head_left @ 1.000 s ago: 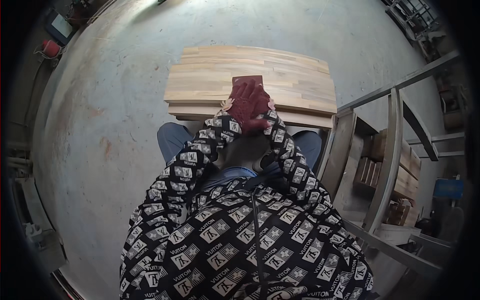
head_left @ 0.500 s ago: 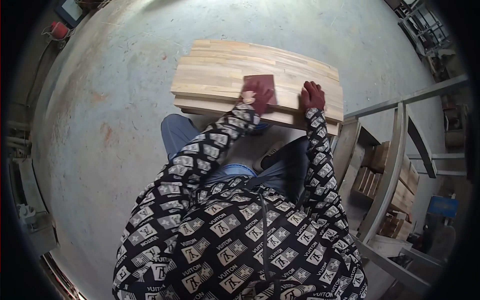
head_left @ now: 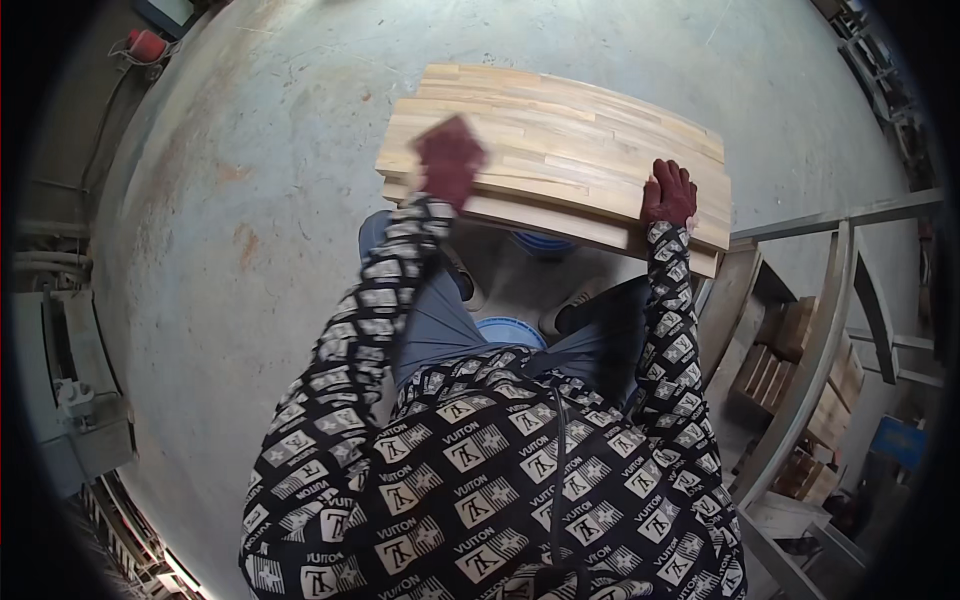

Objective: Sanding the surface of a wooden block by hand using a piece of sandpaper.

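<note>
Change: since half a second ago the left hand (head_left: 447,170) has slid toward the left end of the wooden panel (head_left: 560,150); the right hand (head_left: 668,195) has shifted out to the panel's right near edge.
Torso: patterned black-and-white jacket (head_left: 480,470) fills the lower middle; both sleeves reach up to the panel.
Below panel: blue bucket (head_left: 508,330) between the knees, a second blue rim just under the panel's near edge.
Left hand: red-gloved, pressed flat on a dark red sanding sheet (head_left: 445,140) lying on the panel's left part; fingers blurred, grip cannot be told.
Right hand: red-gloved, fingers spread open, resting flat on the panel top.
Panel: stack of pale jointed boards, lying flat above the concrete floor (head_left: 250,200).
Right side: metal rack (head_left: 820,330) holding wood blocks.
</note>
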